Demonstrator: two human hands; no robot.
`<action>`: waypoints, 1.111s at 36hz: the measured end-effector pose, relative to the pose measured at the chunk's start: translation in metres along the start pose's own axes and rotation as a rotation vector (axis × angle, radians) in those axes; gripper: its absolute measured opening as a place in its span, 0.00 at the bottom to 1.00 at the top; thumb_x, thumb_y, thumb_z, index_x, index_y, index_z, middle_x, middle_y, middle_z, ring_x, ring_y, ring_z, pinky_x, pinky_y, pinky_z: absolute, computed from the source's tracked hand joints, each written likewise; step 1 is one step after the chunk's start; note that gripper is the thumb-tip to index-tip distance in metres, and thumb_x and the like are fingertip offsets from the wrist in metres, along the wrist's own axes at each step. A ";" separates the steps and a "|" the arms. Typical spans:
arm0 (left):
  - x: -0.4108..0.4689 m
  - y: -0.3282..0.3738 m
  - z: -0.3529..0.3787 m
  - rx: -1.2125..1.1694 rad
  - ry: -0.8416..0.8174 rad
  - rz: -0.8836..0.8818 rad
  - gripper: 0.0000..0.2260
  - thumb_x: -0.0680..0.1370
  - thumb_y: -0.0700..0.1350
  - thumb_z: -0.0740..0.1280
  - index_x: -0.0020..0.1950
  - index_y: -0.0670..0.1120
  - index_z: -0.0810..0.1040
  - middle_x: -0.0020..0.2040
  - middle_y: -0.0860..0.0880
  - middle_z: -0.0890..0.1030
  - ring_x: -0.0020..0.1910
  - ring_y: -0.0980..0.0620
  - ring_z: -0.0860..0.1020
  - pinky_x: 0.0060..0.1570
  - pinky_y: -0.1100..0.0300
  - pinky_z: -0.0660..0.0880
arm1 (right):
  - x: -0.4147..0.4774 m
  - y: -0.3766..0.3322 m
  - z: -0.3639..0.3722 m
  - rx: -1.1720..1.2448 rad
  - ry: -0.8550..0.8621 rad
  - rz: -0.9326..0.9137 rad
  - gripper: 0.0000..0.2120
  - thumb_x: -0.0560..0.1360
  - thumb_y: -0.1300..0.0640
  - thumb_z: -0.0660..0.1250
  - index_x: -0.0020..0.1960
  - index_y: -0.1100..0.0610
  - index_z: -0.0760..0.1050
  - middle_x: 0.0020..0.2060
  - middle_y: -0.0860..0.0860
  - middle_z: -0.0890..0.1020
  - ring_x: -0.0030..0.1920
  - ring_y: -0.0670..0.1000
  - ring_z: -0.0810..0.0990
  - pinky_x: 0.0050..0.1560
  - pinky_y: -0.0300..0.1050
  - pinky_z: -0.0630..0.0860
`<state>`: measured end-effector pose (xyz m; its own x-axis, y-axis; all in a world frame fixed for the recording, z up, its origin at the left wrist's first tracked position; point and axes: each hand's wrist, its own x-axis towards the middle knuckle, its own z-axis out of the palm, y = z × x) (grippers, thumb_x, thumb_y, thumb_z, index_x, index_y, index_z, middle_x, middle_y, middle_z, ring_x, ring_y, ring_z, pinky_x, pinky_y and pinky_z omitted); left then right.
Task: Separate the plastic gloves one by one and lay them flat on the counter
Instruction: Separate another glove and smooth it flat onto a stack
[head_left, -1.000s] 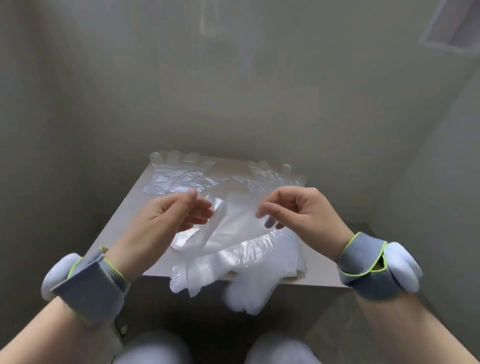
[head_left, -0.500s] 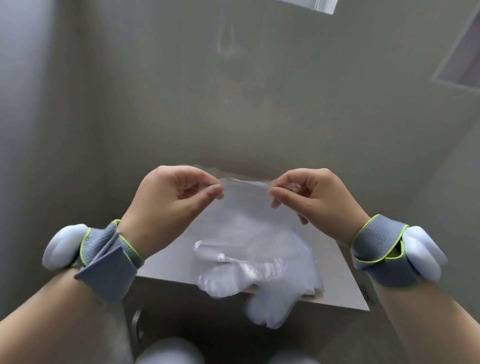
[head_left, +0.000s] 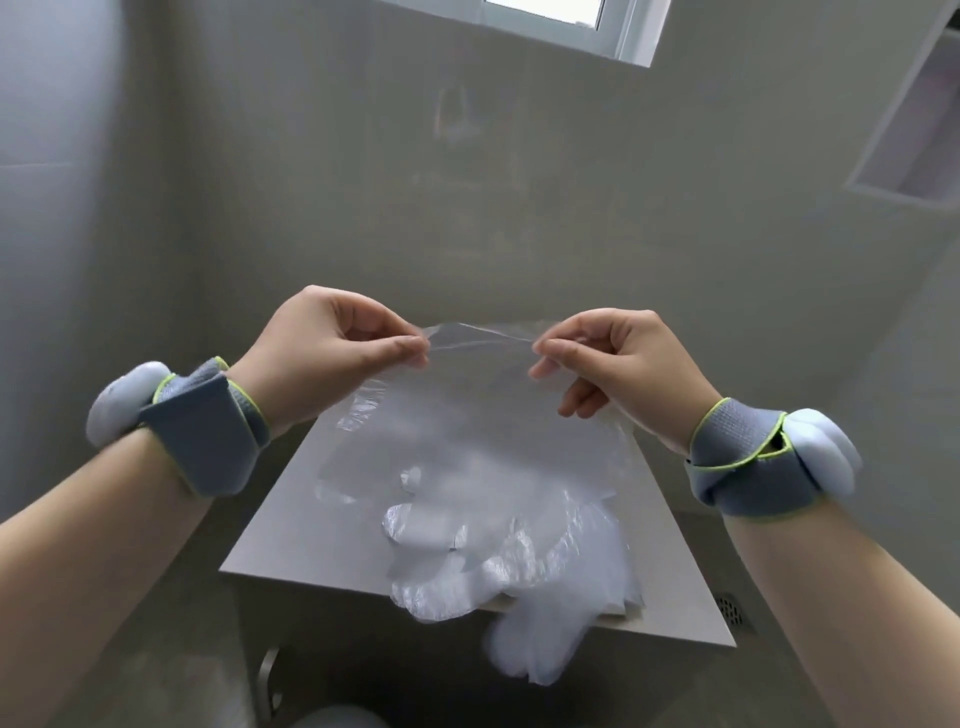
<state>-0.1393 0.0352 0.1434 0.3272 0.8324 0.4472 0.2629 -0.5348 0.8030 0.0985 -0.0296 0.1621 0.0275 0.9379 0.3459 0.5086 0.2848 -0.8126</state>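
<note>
Left hand (head_left: 322, 353) and right hand (head_left: 613, 358) each pinch one cuff corner of a glove (head_left: 478, 400), held spread above the counter (head_left: 291, 519). The pile (head_left: 524, 566) overhangs the counter's near edge. Risk: cling may lift a second glove or drag the pile off.

Both arms come in from 8 and 4 o'clock. The left hand (head_left: 332, 348) is at 9 o'clock and the right hand (head_left: 618, 358) at 3 o'clock, level with each other. Each one pinches the top edge of a plastic glove (head_left: 478, 405) with its thumb and first finger.
</note>
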 end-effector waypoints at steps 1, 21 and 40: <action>0.002 0.000 0.000 -0.015 -0.005 -0.019 0.02 0.72 0.44 0.74 0.41 0.47 0.85 0.39 0.52 0.85 0.46 0.52 0.83 0.57 0.55 0.77 | 0.002 0.000 0.000 0.025 0.001 0.012 0.05 0.76 0.63 0.66 0.47 0.65 0.79 0.38 0.57 0.85 0.27 0.53 0.81 0.26 0.39 0.76; 0.043 -0.011 0.003 -0.172 0.090 -0.032 0.03 0.73 0.38 0.71 0.45 0.38 0.83 0.41 0.42 0.85 0.37 0.47 0.84 0.48 0.53 0.80 | 0.053 0.018 0.004 0.017 0.189 -0.089 0.03 0.74 0.64 0.68 0.44 0.63 0.81 0.41 0.61 0.84 0.40 0.54 0.82 0.48 0.48 0.81; -0.003 -0.026 0.020 0.118 -0.006 0.101 0.11 0.68 0.48 0.76 0.48 0.48 0.83 0.41 0.53 0.83 0.38 0.53 0.82 0.43 0.57 0.80 | 0.012 0.030 0.001 -0.272 0.217 -0.300 0.04 0.74 0.61 0.69 0.45 0.59 0.83 0.39 0.49 0.85 0.41 0.44 0.83 0.46 0.35 0.78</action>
<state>-0.1285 0.0433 0.1134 0.3629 0.7727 0.5209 0.3326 -0.6296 0.7021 0.1132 -0.0097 0.1418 0.0095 0.7508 0.6605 0.7283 0.4474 -0.5190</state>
